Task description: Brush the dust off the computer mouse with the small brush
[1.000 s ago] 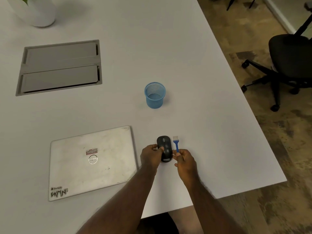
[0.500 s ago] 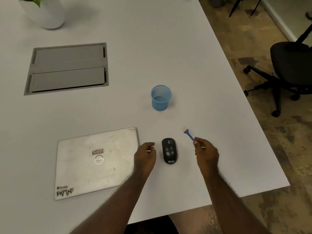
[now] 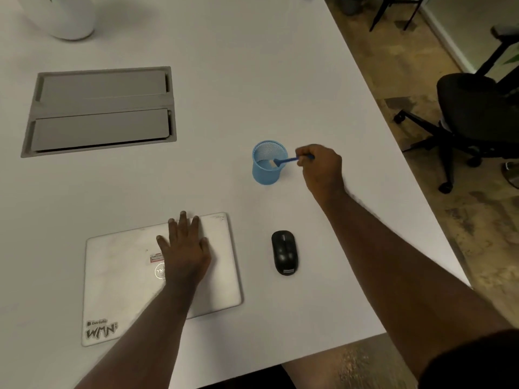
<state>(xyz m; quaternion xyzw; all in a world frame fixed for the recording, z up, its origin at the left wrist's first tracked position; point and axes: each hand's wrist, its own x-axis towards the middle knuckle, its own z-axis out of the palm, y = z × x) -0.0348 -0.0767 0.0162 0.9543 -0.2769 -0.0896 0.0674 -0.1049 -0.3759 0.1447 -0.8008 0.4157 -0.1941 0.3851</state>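
Observation:
The black computer mouse (image 3: 284,252) lies alone on the white table (image 3: 252,80), near its front edge, with no hand on it. My right hand (image 3: 320,167) grips the small blue brush (image 3: 286,160) by its handle. The brush's pale bristle end hangs over the mouth of the blue mesh cup (image 3: 268,164), which stands behind the mouse. My left hand (image 3: 184,248) rests flat, fingers spread, on the lid of the closed silver laptop (image 3: 118,279) to the left of the mouse.
A grey cable hatch (image 3: 101,110) is set into the table at the back left. A white plant pot (image 3: 67,15) stands in the far left corner. A black office chair (image 3: 477,116) is on the floor beyond the table's right edge.
My right hand carried the brush away from the mouse and up over the blue cup. My left hand let go of the mouse and moved left onto the laptop lid.

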